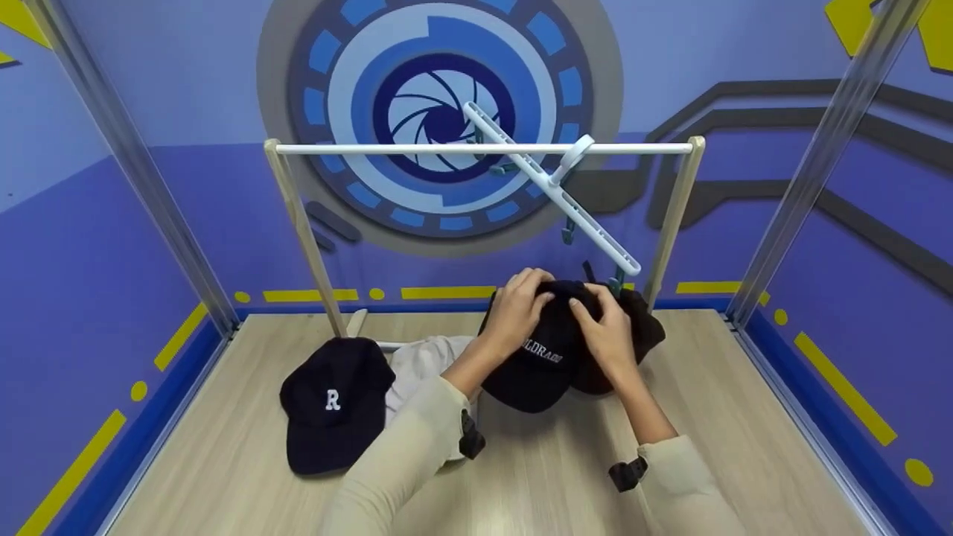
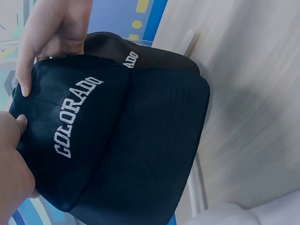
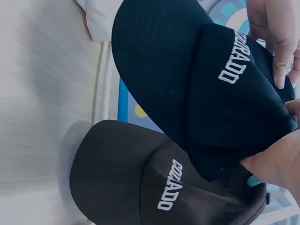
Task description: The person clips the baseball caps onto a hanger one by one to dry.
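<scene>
Both hands hold a black cap with white COLORADO lettering, its brim pointing down toward me. My left hand grips the left side of the crown near the top. On the other side my right hand pinches the crown between thumb and fingers. Just behind and to the right is a dark brown cap with similar lettering, partly covered by the black one. Above them a white hanger hangs slantwise by its hook, with green clips along it; one clip reaches down to the caps.
The hanger's hook sits on a white rod between wooden posts. On the table's left lie a navy cap with a white R and a beige cap, partly behind my left forearm. Metal corner posts and blue walls surround the table.
</scene>
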`<state>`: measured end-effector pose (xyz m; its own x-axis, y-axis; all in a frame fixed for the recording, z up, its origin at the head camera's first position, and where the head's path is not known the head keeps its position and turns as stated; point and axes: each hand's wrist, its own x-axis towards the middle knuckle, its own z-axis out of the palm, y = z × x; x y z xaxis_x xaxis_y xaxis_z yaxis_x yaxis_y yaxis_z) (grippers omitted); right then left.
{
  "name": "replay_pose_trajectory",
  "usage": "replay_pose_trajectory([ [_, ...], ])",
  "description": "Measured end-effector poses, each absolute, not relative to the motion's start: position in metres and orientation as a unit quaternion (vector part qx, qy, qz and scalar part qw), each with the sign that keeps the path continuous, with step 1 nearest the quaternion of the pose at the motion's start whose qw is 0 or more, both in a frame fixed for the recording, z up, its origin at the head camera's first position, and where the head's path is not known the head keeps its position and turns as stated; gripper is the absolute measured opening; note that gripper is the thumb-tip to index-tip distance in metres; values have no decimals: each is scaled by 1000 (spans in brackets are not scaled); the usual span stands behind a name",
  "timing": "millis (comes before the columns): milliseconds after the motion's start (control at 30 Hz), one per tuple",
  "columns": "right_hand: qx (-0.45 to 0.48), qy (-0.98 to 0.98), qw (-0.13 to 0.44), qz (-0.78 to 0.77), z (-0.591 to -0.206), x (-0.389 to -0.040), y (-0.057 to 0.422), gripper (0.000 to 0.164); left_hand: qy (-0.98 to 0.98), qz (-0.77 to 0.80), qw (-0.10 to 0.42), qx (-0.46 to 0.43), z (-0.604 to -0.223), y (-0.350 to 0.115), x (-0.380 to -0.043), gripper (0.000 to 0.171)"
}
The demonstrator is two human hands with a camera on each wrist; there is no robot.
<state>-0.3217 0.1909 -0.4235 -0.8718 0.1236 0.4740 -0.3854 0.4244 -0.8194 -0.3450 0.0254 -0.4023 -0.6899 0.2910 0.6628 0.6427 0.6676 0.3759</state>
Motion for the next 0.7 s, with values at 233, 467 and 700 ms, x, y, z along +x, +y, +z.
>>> replay_pose_trajectory([
  [233,75,-818,233,521,-416,-325,192,35,-884,-269,272,-270,-393,27,-349,16],
  [467,93,-830,248,491,-404,-332,193,30,-893,-260,258,-262,-387,28,-357,17],
  [700,94,-835,252,480,-398,-336,195,31,-896,-259,252,-260,-383,29,-361,16],
])
